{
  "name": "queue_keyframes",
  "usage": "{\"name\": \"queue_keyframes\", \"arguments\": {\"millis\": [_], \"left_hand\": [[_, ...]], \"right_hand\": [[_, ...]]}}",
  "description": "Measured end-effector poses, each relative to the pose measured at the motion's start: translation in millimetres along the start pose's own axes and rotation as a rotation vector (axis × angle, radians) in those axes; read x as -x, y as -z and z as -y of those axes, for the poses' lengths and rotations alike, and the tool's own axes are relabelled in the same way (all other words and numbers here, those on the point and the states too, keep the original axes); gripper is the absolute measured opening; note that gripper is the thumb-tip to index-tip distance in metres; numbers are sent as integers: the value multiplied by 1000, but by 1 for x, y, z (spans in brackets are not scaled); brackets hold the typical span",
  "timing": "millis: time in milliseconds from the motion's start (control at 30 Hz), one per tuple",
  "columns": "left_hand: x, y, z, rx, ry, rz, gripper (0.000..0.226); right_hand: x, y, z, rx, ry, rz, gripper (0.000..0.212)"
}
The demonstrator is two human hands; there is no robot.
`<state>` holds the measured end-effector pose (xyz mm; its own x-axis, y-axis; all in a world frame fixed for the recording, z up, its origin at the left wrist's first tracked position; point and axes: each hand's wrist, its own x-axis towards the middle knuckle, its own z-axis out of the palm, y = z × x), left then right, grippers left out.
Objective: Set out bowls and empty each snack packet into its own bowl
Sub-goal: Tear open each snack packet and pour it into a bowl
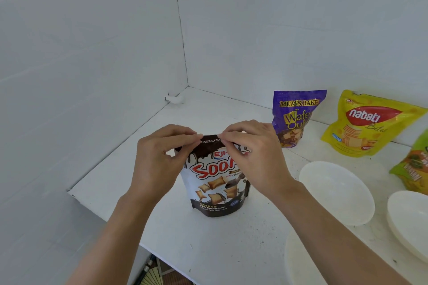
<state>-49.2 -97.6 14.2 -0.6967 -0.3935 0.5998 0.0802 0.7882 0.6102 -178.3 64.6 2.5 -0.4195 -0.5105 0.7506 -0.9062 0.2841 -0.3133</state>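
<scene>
Up close, left hand point(159, 159) and right hand point(252, 157) pinch the cereal packet point(217, 192) at its top edge, mid-frame. It stands upright, long axis vertical.

Plain home corner, bare white walls point(92, 53), white counter point(208, 250), snack packets point(298, 118), white bowls point(335, 192)

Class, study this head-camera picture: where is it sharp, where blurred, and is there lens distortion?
Head view: light soft and even; brown cereal packet, left hand and right hand sharp; green packet at the right edge blurred; wall corner seam bends slightly, a wide-angle effect.
</scene>
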Motion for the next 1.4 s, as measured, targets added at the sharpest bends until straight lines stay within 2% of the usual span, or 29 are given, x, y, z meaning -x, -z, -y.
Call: {"name": "queue_keyframes", "arguments": {"millis": [100,267,433,567,733,867,1167,1400], "left_hand": [[-2,-1,1,-81,-85,72,28],[-2,-4,1,-123,-151,44,16],[-3,-5,-5,-193,-160,30,14],[-6,-3,-10,-154,-93,87,5],[-13,4,-10,-39,115,206,6],[-18,9,-5,-57,123,274,7],[-26,13,-2,-21,171,388,8],[-46,27,-9,37,225,614,13]], "right_hand": [[0,1,-3,6,32,14,10],[-2,0,-1,-9,22,25,9],[-6,3,4,-42,-28,88,10],[-10,4,8,-44,-67,167,12],[-15,10,8,-42,-112,298,17],[-19,13,7,-35,-123,366,15],[-23,9,8,-23,-126,372,7],[-23,9,3,-52,-86,327,7]]}}
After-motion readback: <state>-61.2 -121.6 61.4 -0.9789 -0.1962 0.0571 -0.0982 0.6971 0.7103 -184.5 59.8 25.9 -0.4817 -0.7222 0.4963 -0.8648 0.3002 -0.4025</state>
